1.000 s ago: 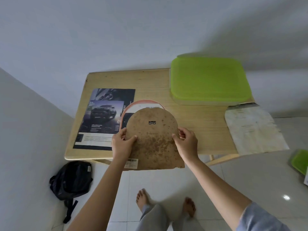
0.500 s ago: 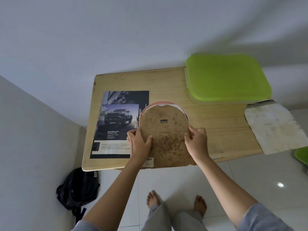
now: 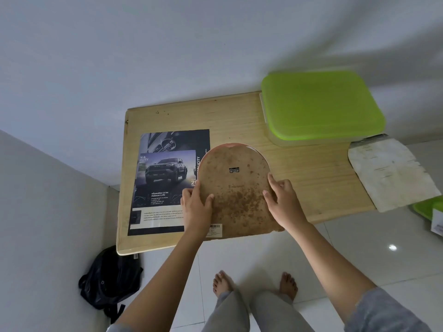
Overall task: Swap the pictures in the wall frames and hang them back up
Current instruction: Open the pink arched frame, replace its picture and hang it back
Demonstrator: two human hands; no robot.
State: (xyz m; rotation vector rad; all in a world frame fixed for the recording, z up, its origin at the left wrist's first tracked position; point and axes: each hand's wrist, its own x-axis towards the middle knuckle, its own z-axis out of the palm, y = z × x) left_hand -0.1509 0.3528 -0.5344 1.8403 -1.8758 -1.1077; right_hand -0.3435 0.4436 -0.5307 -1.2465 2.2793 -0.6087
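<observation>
Arch-top frame (image 3: pixel 236 188), stained brown back up w/ metal hanger, partly over car poster (image 3: pixel 165 180).

Soft, even daylight, fairly dim and bluish. Broad faint shadows across the wall (image 3: pixel 215 56) above the table's (image 3: pixel 311 178) far edge. Small bright glare spot on the floor tiles (image 3: pixel 392 247) at right. Strong wide-angle bending toward the edges; slight smear at the upper right corner.
</observation>
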